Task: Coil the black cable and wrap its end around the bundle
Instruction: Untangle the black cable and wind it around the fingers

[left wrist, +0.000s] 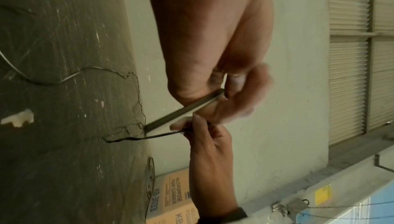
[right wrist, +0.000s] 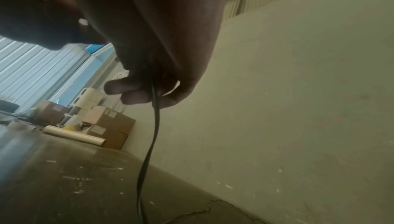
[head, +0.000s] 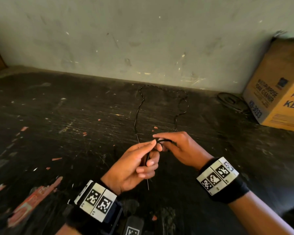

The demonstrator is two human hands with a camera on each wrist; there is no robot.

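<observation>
The left hand [head: 134,164] pinches the black cable [head: 139,106] between thumb and curled fingers; just beside it, the right hand [head: 178,148] grips the same cable, which loops away over the desk [head: 58,116] beyond both hands

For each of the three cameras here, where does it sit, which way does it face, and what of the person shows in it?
Head: worn on the head, looks down at the dark table; shows left hand, right hand, both wristbands.
Left wrist: looks along the left hand toward the wall; the right hand shows too, both on the black cable.
Right wrist: looks low past the right hand along the hanging cable.
Shared: head and left wrist both show the cardboard box.
</observation>
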